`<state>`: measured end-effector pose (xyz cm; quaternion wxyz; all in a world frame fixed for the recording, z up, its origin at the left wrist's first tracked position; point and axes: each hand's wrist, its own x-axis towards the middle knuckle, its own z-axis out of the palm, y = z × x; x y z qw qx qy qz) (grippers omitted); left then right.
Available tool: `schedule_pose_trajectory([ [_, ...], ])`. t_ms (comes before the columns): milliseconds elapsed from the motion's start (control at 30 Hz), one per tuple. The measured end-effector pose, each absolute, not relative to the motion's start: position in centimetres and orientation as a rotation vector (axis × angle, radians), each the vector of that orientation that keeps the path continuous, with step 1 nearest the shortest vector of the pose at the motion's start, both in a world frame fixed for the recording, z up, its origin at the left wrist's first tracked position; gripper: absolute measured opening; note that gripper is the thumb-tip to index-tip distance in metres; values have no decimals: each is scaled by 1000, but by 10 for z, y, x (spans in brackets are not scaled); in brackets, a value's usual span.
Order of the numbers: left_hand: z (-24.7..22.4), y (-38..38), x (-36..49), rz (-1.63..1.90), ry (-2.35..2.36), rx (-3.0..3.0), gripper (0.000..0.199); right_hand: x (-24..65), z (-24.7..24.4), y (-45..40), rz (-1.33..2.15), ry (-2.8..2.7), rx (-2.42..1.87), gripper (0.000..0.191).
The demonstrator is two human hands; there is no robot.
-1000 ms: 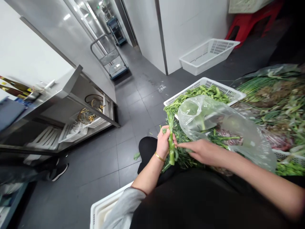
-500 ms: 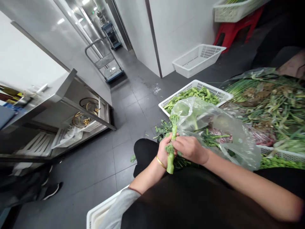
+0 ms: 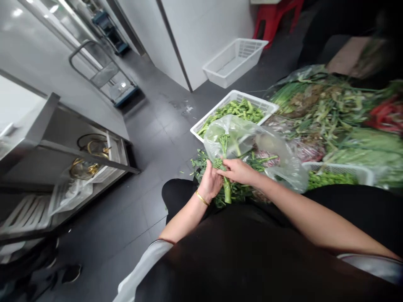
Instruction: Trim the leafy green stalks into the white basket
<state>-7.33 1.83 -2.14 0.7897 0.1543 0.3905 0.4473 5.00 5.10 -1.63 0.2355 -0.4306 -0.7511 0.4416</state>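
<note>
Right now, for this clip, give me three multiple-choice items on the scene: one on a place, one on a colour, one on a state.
1. Where is the gold bangle?
A) right wrist
B) left wrist
C) on the steel shelf

2. What colour is the stool?
A) blue
B) white
C) red

3. What is the left hand doing?
A) resting flat on the floor
B) lifting the stool
C) gripping a green vegetable stalk

1: B, it circles the wrist of that arm.
2: C, the stool by the wall shows red.
3: C, the hand closes round the stalk.
</note>
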Motion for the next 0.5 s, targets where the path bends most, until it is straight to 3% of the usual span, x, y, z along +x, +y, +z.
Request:
schedule_pose_trajectory([
  [133, -16, 32, -69, 917, 917, 421, 48, 141, 2, 47, 1160, -1758, -1305, 28],
  [200, -14, 48, -74, 924, 1032, 511, 34, 210, 7, 38, 888, -1610, -1573, 30],
  [267, -12, 74, -80, 944, 1140, 621, 37, 284, 0, 26, 568, -1493, -1909, 31],
  [333, -8, 107, -83, 961, 1244, 739, 42, 351, -25, 11, 419, -1412, -2212, 37],
  [500, -1, 220, -64, 906, 1492, 1024, 49, 439, -144, -14, 788, -1448, -2359, 44],
])
